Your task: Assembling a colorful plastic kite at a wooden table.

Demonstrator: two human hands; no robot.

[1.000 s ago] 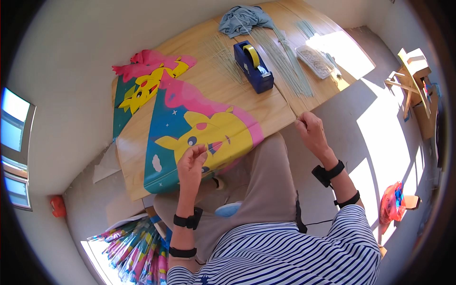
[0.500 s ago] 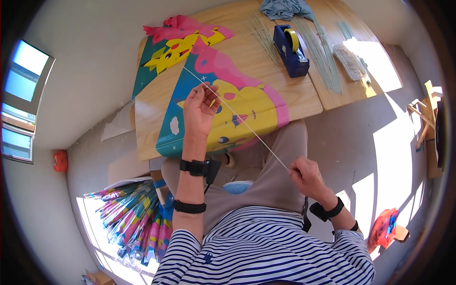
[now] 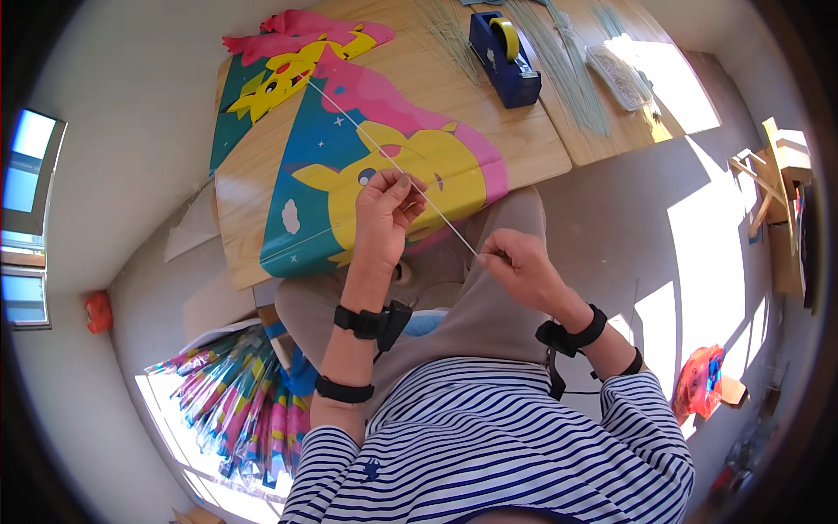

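A thin white rod [image 3: 377, 146] is held in the air between the two hands, above the near edge of the table and the printed sheet there. Its long axis runs diagonally, one end pointing up and left toward the far side of the table, the other down and right toward the person's lap. The left hand [image 3: 387, 210] pinches it partway along, thumb against fingers, the remaining fingers curled. The right hand [image 3: 521, 269] grips the lower end between thumb and forefinger.

Beneath lies one teal, pink and yellow cartoon-printed sheet [image 3: 345, 196], its near side hanging toward the knees; a second cartoon-printed sheet [image 3: 271, 85] of like colours lies beyond it, two in all. Both are on the pale wooden table [image 3: 534, 150].

Farther right stand one dark blue tape dispenser [image 3: 515, 83] with one yellow tape roll [image 3: 504, 37], and one clear plastic tub [image 3: 620, 79] whose small contents cannot be told. Around these lie three groups of pale green rods [image 3: 563, 74], too dense to count.

Each forearm wears two black straps, four altogether. On the floor at lower left sits a fan of many plastic-wrapped colourful packets [image 3: 249, 406]; at right, one red plastic bag [image 3: 698, 382].
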